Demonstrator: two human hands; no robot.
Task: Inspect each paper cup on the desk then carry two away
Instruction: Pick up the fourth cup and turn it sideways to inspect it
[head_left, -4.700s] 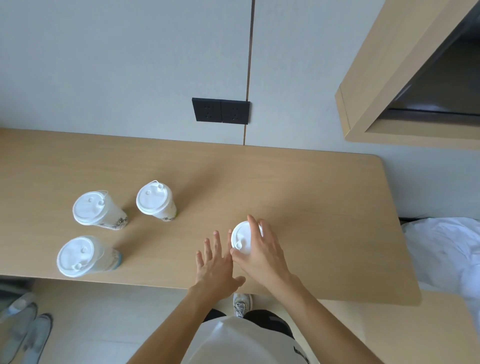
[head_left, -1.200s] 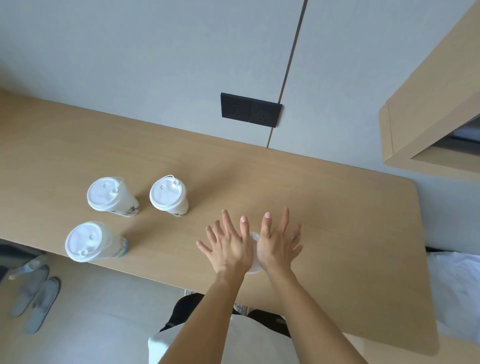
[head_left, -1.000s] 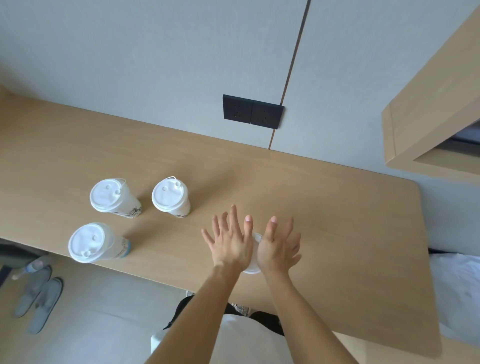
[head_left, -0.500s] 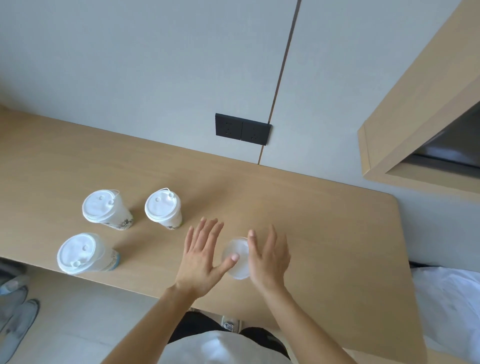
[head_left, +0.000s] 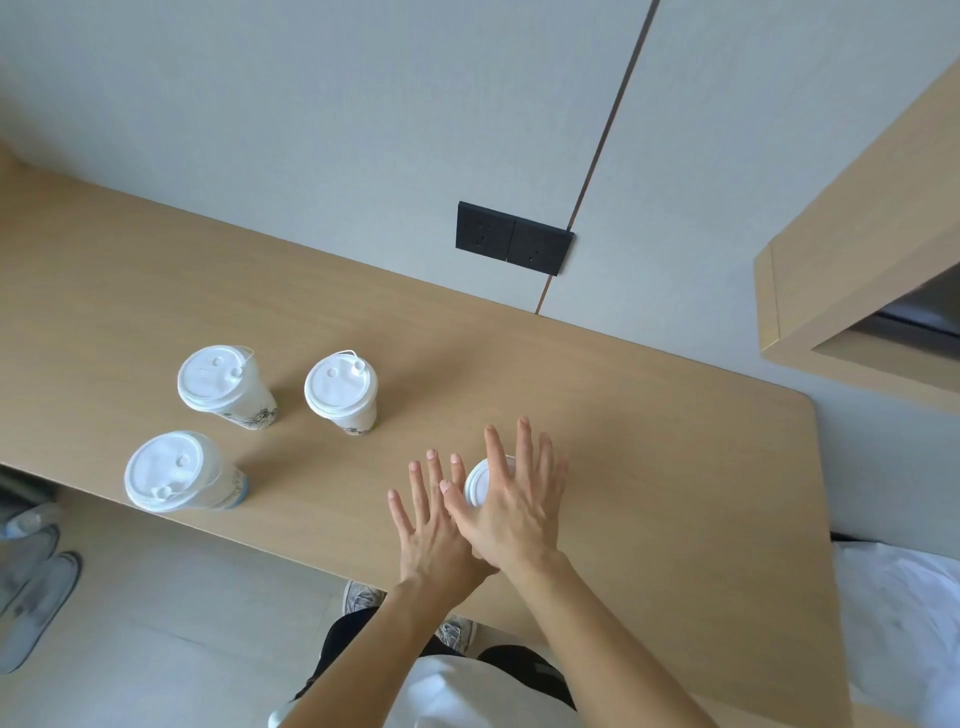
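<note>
Right hand (head_left: 514, 499): flat, fingers straight and fanned, gripping nothing; it lies over the near cup (head_left: 479, 482) and hides most of its lid.
Left hand (head_left: 431, 525): flat and spread too, just left of that cup, thumb side tucked under our right palm; whether it touches the cup wall we cannot tell.
Step (our read): checking this cup between both palms.
Doing it well: we'd keep palms light on opposite sides, keep it upright, no squeeze; thin paper wall dents, snap lid can pop.
Other cups: well left of our left hand; back cup (head_left: 223, 387), middle cup (head_left: 340, 391), and edge cup (head_left: 179, 473) nearest the desk (head_left: 649, 441) front edge.
Lids: white plastic, round, raised rim, small plug.
Bodies: tapered paper, dark print near the base on back and middle cups; edge cup has a bluish base band.
Desk: smooth matte pale wood grain; cups likely slide easily.
</note>
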